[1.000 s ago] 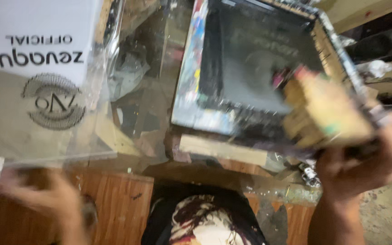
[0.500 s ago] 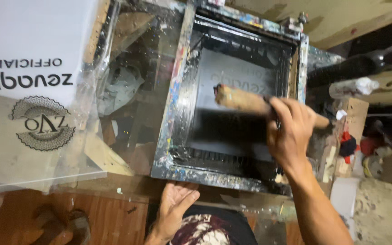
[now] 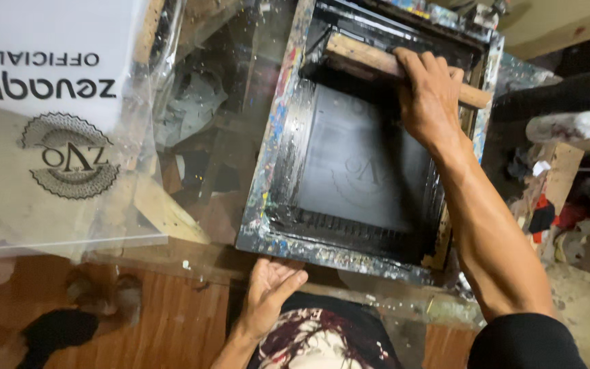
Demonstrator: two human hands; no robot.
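The right hand (image 3: 431, 96) grips a wooden squeegee (image 3: 377, 61) at the far end of the paint-spattered screen frame (image 3: 274, 178), inside it. The left hand (image 3: 271, 290) lies open, fingers against the frame's near edge, above the wooden counter (image 3: 172, 328).

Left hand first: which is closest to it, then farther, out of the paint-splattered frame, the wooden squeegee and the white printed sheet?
From the left hand:
1. Frame, touching, just above the fingers.
2. White printed sheet, far upper left.
3. Wooden squeegee, at the frame's top, under the right hand.
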